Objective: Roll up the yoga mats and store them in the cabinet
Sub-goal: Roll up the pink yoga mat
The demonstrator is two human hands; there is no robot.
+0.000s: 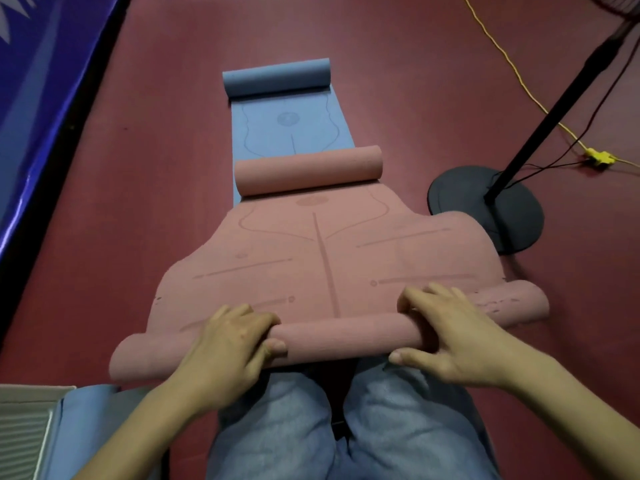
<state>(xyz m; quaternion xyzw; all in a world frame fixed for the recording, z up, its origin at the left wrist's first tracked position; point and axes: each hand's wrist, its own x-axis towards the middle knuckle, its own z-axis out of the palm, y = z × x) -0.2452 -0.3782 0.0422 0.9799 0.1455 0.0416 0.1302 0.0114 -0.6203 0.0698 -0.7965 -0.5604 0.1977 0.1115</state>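
Dark red flooring runs under everything, and your pink mat [311, 258] lies along it, stretching away from your knees, its far end curled into a loose roll that rests on the blue mat [294, 123] beyond. The blue mat lies farther out in the same line, and its own far end is curled too.

Your left hand [228, 344] and right hand [446, 330] both grip the near roll of the pink mat, fingers curled over the top and thumbs tucked behind it, the two hands well apart with bare roll between them.

Watch the roll's ends: both stick out well past your hands and look looser than the middle, so pushing only from the centre could leave a flared, telescoped roll. The far curl is likely to meet your roll before the end and may need flattening.

Beyond the pink mat's right edge, the black fan base [485, 209] sits just beside it, perhaps touching, with its pole and a yellow cable [519, 81] farther off; a skewed roll could run into the base. Left of the mat the floor is open up to a blue padded edge [45, 109]. No cabinet is in view.
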